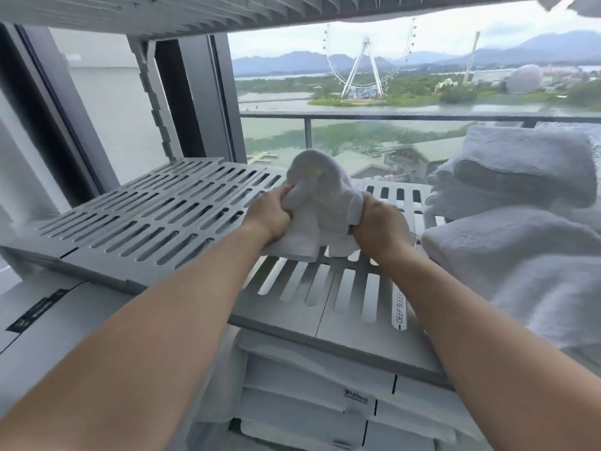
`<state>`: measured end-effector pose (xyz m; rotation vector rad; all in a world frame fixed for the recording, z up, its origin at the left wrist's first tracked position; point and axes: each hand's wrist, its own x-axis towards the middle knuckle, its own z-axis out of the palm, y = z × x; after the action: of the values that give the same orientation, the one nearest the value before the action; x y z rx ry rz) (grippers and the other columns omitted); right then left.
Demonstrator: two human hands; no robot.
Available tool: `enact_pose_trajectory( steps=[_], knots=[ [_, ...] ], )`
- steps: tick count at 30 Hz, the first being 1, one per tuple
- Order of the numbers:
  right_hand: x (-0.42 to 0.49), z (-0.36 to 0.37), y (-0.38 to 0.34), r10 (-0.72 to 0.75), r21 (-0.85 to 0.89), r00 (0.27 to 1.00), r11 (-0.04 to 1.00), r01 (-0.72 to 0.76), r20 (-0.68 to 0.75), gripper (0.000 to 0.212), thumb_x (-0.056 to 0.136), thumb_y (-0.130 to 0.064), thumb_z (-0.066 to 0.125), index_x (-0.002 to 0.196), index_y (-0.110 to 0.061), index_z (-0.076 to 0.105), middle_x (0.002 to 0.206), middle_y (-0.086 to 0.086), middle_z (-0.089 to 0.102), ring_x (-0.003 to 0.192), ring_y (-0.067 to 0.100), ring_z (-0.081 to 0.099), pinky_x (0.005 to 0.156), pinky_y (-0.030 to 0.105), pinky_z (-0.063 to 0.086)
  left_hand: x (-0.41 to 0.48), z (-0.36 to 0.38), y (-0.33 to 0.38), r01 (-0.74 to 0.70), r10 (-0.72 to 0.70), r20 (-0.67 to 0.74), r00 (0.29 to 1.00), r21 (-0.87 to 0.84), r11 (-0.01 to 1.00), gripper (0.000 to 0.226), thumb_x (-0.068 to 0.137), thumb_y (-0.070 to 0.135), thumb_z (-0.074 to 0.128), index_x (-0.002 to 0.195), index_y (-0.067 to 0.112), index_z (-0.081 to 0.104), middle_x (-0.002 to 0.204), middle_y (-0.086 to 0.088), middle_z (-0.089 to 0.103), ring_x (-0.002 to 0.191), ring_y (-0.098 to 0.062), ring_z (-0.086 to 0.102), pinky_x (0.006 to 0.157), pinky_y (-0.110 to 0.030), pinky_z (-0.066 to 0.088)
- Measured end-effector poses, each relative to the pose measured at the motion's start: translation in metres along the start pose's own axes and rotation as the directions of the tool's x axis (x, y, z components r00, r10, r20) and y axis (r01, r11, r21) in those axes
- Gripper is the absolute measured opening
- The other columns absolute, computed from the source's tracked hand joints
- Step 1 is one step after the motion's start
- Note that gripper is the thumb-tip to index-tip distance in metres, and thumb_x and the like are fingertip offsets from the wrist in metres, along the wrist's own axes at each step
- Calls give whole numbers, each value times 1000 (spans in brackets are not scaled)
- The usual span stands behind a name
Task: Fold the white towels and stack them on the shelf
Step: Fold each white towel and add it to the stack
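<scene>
**Small towel gripped in 2 hands over the middle shelf**

Both arms reach forward over a grey slotted shelf (146, 216). The left hand (271, 216) has its fingers curled tight into the left side of a bunched white towel (320, 190). The right hand (379, 222) clutches the right side in the same way. The towel rises in a rounded hump between the 2 hands, and its lower edges hang down to touch the shelf slats. It is crumpled, not folded flat.

At the right end of the same shelf sits a pile of folded towels (520, 177), close beside the right hand but apart from it. The pile is blurred and runs out of frame, so its count cannot be confirmed.

A strip on the shelf front reads "DEEP SLEEP" (400, 307). More folded white linen (309, 385) lies on the tier below. A second slotted shelf (162, 11) runs overhead. Behind, a window shows a balcony rail (390, 117) and a Ferris wheel (366, 63).
</scene>
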<state>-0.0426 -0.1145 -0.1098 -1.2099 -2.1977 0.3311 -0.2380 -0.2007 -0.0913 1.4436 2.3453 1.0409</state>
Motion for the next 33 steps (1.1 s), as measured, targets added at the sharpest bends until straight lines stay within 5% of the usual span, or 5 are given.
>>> enact_pose_trajectory(
  steps=[7,14,21,28,33],
  knots=[
    [-9,-10,-21,229,317,972,927,-200,-58,37,77,-28,71,113,-25,64,102,2,71,96,28,64,77,35,48,8,-48,6,-83,67,212,975,66,994,67,86,0,43,141,38,53,125,-3,62,104,-25,59,83,-32,53],
    [-36,-21,-72,207,748,969,620,-237,135,12,70,-20,73,80,-20,80,78,4,76,74,21,72,68,36,57,11,-125,-17,-233,131,331,935,293,927,56,86,1,45,121,37,69,121,-1,64,102,-21,58,87,-29,45],
    [-61,-39,-76,350,787,922,518,-336,163,22,104,-25,46,89,-20,62,71,-12,73,65,6,69,62,22,59,31,-171,-35,-291,417,-72,906,608,739,37,88,11,57,114,33,72,127,-8,66,117,-36,58,101,-44,43],
    [-72,-26,-58,637,794,763,407,-452,109,24,94,-31,69,106,-10,67,90,3,73,78,20,69,80,37,56,5,-87,-67,-393,320,339,885,170,904,30,101,40,51,81,26,70,91,2,71,81,-15,63,80,-35,48],
    [-55,-19,-52,633,735,772,493,-466,65,46,95,-42,61,129,-11,62,112,3,64,98,18,61,83,33,48,1,-69,-60,-390,337,352,873,90,916,57,99,55,48,56,19,40,51,0,41,53,-18,41,60,-38,38]
  ],
)
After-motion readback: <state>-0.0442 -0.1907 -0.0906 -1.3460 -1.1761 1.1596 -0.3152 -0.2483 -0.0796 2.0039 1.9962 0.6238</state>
